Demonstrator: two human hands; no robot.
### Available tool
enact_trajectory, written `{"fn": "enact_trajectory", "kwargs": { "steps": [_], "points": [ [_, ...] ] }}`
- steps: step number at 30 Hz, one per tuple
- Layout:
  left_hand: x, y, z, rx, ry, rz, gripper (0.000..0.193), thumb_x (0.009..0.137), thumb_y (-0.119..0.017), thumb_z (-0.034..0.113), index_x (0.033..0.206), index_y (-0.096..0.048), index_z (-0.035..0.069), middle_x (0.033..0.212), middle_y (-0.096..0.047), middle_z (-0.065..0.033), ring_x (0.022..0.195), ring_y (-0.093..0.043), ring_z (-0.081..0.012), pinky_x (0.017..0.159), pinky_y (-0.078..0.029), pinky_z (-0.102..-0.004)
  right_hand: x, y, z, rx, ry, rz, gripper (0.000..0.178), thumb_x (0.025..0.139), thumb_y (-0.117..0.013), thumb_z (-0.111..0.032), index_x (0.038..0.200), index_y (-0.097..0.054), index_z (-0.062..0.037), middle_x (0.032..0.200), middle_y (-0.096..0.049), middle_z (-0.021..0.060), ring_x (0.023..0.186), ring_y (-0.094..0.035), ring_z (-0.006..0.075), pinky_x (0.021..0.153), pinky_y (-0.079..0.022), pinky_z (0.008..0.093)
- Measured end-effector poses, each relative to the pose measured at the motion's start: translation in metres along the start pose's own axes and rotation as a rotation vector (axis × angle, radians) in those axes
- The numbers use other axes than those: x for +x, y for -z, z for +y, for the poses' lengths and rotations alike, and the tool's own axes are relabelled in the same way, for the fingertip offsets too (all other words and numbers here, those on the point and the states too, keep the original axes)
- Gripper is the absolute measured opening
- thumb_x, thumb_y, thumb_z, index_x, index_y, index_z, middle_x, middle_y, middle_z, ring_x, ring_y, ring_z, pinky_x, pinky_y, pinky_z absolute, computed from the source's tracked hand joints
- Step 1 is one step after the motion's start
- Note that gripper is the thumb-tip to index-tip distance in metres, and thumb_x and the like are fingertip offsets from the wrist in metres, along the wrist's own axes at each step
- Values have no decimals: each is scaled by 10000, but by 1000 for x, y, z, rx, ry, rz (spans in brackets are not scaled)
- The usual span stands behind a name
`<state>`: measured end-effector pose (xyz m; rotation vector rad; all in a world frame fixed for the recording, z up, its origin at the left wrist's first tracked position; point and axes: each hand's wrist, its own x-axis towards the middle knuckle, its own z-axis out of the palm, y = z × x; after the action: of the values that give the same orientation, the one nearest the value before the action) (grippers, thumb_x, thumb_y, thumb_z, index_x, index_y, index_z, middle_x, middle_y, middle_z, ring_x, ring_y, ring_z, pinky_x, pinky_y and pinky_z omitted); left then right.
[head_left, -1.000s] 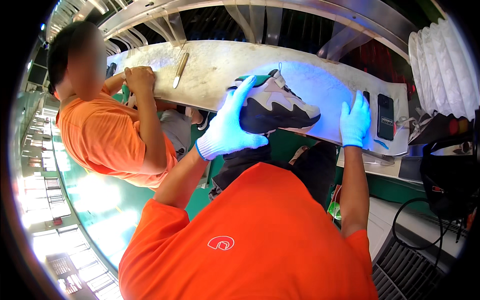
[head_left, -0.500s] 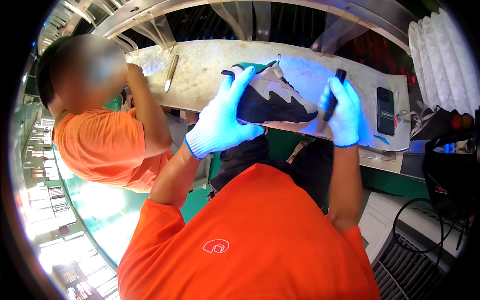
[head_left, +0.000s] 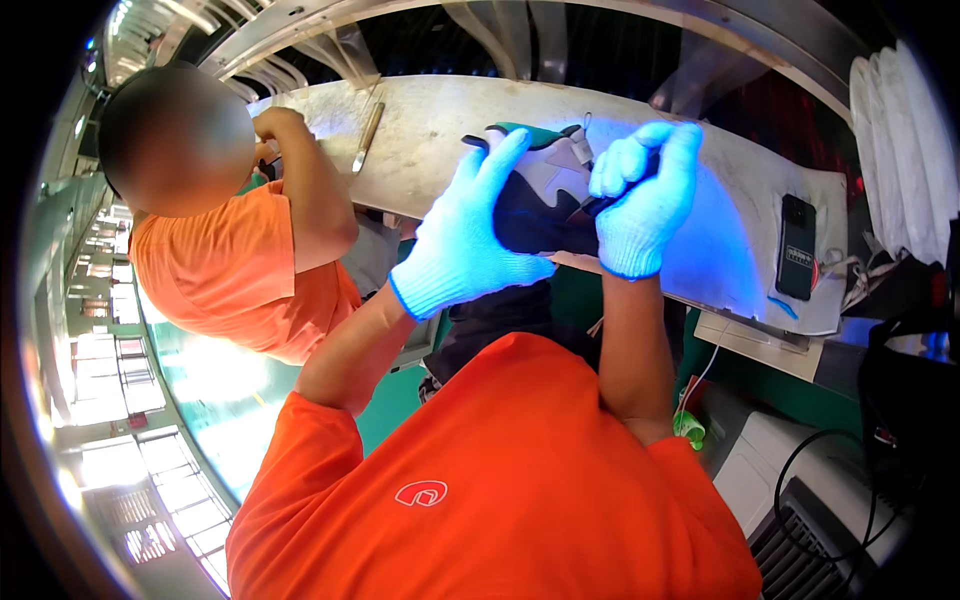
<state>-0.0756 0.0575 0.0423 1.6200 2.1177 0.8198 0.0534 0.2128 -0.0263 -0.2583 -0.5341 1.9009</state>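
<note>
A sneaker (head_left: pixel 535 212) in grey, black and green lies on its side near the front edge of the worktable. My left hand (head_left: pixel 462 235), in a white knit glove lit blue, grips the sneaker's left end with thumb and fingers spread around it. My right hand (head_left: pixel 648 200), gloved the same way, is closed around a black pen-shaped stick (head_left: pixel 592 206). Its lower end points at the sneaker's side; whether it touches cannot be made out. The right hand hides the sneaker's right end.
On the pale worktable (head_left: pixel 420 110) a phone (head_left: pixel 796 250) and a small blue strip (head_left: pixel 783 307) lie to the right. A wooden-handled blade tool (head_left: pixel 369 138) lies at left, near a seated co-worker (head_left: pixel 235 265). A ribbed white hose (head_left: pixel 900 150) hangs at far right.
My right hand has moved left with the black stick, from beside the sneaker to over its right part, and the stick has tilted. My left hand keeps its grip.
</note>
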Motion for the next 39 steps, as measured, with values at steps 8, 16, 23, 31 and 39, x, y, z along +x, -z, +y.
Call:
{"fn": "enact_trajectory", "kwargs": {
  "steps": [8,16,23,31,39],
  "points": [
    [-15,-15,3,73,-9,127,1211,591,-1049,269,1661,-496,141,1454,-601,-260,1280,-690,-432,1088,-589,-470,-11,-13,10,294,-94,-96,591,1177,-431,-622,933,-715,-165,689,-596,24,566,-580,198,526,-496,370],
    [-33,-29,-11,74,-109,272,1088,587,-1037,251,1583,-611,156,1395,-626,-275,1226,-726,-425,1024,-619,-465,-15,2,2,465,-176,19,563,1177,-456,-606,950,-647,-127,666,-390,-29,557,-391,135,536,-346,344],
    [-45,-37,-13,52,-76,297,1048,604,-1030,278,1567,-630,164,1449,-604,-316,1277,-702,-462,1051,-611,-486,-32,-30,4,90,-36,135,467,1177,-534,-525,919,-617,-146,647,-377,-41,510,-348,131,493,-321,331],
    [-46,-34,-23,-37,-22,270,1080,576,-1026,299,1576,-633,191,1461,-576,-409,1315,-666,-543,1081,-589,-528,-29,-55,13,-127,-141,117,350,1170,-606,-350,901,-554,-132,613,-458,-13,477,-466,135,462,-401,321],
    [-31,-35,-32,-124,-15,303,984,589,-1013,298,1510,-681,198,1412,-609,-394,1120,-747,-518,951,-641,-481,-8,-75,35,-399,-118,220,280,1121,-697,-277,944,-541,-126,666,-473,-14,508,-445,131,483,-406,336]
  ]
}}
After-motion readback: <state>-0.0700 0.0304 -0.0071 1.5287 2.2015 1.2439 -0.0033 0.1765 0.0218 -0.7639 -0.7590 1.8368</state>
